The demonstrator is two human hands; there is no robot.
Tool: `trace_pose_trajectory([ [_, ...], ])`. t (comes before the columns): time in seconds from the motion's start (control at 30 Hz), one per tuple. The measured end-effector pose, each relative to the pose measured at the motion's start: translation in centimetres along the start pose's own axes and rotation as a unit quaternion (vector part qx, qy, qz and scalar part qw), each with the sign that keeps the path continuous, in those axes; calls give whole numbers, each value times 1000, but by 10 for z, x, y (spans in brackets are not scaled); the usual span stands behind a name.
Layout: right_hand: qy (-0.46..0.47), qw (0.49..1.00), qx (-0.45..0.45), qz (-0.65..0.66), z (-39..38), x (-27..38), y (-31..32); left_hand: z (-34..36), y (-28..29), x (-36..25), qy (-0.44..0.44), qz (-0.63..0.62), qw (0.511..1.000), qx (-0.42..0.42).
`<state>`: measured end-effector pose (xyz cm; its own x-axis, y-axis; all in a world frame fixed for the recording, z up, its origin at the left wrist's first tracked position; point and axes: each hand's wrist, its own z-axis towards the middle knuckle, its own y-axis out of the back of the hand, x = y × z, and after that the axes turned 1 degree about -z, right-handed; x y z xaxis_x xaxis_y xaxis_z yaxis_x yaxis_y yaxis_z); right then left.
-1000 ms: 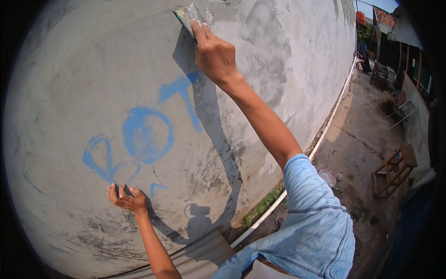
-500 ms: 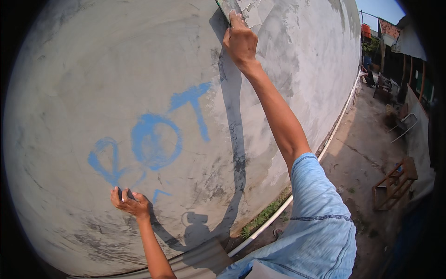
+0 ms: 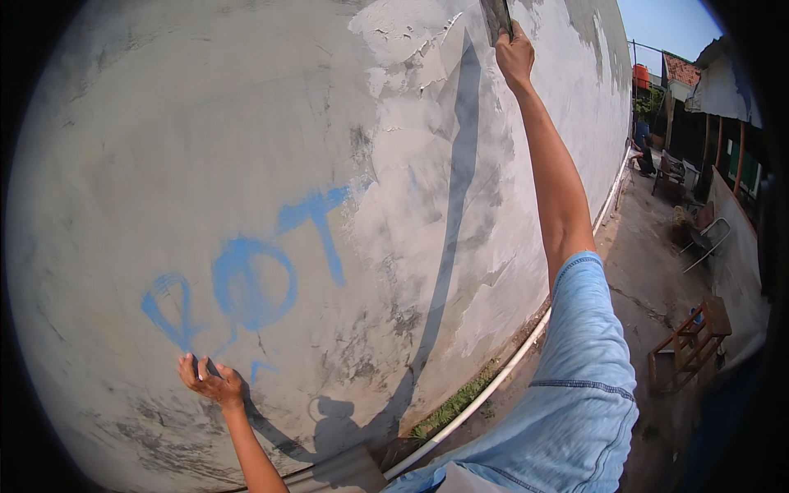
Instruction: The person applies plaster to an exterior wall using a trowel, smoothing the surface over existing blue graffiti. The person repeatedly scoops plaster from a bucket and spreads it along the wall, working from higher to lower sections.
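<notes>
My right hand point(image 3: 514, 57) grips a flat metal plastering tool point(image 3: 498, 18) high on the grey wall point(image 3: 164, 140), at the top edge of the head view and partly cut off by it. A rough, pale patch of plaster point(image 3: 403, 99) lies left of that hand, and my arm casts a long shadow down the wall. My left hand point(image 3: 209, 380) rests its fingertips on the wall at lower left, fingers apart and bent, holding nothing, just below blue painted lettering point(image 3: 255, 283).
A white pipe point(image 3: 493, 386) runs along the wall's foot beside grass and a concrete path point(image 3: 625, 271). Along the right stand a wooden stool point(image 3: 682, 349), a metal-framed chair point(image 3: 703, 238) and sheltered structures. Farther back a person point(image 3: 645, 160) crouches near the wall.
My right hand with the tool has swept right and upward across the wall. My left hand sits slightly lower and left in the picture, still on the wall.
</notes>
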<state>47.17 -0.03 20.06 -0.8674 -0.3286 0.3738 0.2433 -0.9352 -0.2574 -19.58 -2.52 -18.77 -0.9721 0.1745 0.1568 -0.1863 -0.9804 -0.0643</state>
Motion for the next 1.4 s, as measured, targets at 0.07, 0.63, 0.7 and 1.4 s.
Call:
trace_pose_trajectory([
  [0.07,41,999,-34,2,15,-14,-17,-3,-2,5,-2,-8,1000,-11],
  [0.63,352,909,137,179,-211,128,10,-4,10,6,17,19,999,44],
  [0.7,345,915,83,193,-179,123,13,3,17,19,44,-3,999,28],
  [1.4,390,913,35,115,-179,164,-23,174,-8,70,151,56,979,-127],
])
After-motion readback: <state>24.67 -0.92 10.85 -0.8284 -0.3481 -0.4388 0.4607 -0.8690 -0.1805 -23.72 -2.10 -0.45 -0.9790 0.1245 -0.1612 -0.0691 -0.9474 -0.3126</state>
